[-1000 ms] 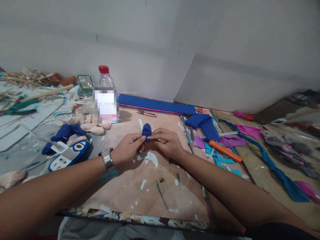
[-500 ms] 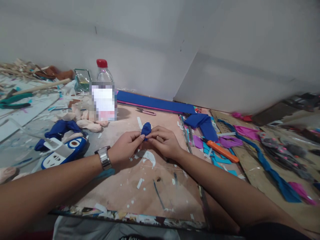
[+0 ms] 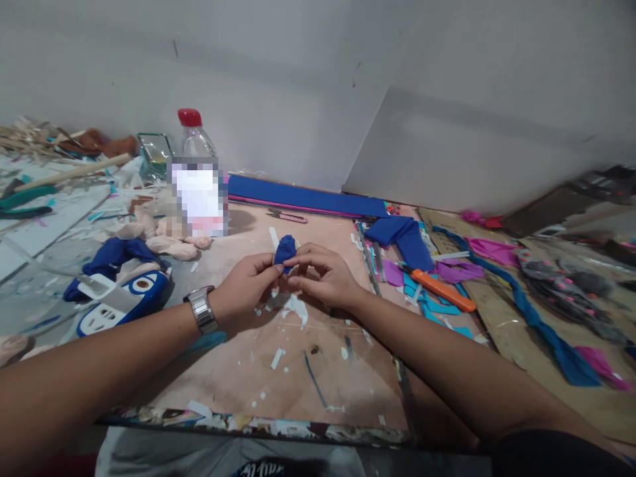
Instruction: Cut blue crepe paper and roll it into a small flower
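A small blue rolled flower [image 3: 284, 252], of folded ribbon or crepe-like strip, stands upright between my hands above the board. My left hand [image 3: 252, 285] pinches its left side and base between thumb and fingers. At its lower right edge, the curled fingertips of my right hand [image 3: 325, 277] meet it, the thumb a little lower. The flower's bottom is hidden by my fingers. Torn white scraps [image 3: 297, 310] lie on the board just below. A pair of thread snips [image 3: 288, 216] lies beyond the flower.
Left are a blue-and-white hot-glue gun [image 3: 149, 291], beige rolled pieces [image 3: 171, 248], pliers [image 3: 30, 199] and a red-capped bottle [image 3: 191, 136]. A blue strip [image 3: 308, 195] runs along the wall. An orange utility knife [image 3: 442, 290] and coloured scraps [image 3: 460, 270] lie right.
Both hands stay around the blue flower, with more of it showing now. My right thumb has parted slightly from the fingers. The view has shifted a little.
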Demonstrator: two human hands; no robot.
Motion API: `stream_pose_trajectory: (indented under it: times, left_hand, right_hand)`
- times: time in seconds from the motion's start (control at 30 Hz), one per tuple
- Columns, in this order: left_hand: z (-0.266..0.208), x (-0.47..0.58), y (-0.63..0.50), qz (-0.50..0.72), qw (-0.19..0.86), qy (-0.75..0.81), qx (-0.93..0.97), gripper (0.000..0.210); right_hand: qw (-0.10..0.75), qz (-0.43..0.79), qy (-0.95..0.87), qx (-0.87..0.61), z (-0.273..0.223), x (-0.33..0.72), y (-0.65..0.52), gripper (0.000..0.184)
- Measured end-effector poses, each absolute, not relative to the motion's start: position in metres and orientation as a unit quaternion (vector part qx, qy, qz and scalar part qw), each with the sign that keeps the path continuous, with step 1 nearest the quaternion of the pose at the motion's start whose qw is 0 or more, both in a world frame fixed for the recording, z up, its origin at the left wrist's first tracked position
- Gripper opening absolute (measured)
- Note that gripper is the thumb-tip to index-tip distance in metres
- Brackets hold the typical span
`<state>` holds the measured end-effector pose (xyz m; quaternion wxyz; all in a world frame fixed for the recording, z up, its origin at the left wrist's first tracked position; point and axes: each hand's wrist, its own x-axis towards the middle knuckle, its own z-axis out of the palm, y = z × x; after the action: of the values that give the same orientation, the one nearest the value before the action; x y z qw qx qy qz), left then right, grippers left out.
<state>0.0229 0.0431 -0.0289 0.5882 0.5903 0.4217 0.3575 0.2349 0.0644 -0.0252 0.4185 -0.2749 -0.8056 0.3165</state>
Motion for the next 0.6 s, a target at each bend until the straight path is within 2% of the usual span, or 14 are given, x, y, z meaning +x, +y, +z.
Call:
stream_pose_trajectory:
  times: [0.17,0.33,0.6]
  left_hand:
    - [-0.0295,0.0225,0.0426,0.369,0.593,0.41,0.586,0.033]
    - [-0.0329,0.0235,0.0412,0.363,0.594,0.401,0.596,0.041]
    - [-0.0261,0.0223,0.0392,0.336,0.482,0.419,0.692,0.033]
  right_hand:
    - [0.438,0.268,-0.818,-0.259,-0.0288,0.2333,0.0663,0.011]
    - [0.44,0.269,-0.816,-0.261,-0.0281,0.2319,0.0653,0.009]
    - [0.438,0.315,-0.78,-0.318,-0.0244,0.2318,0.0633,0.009]
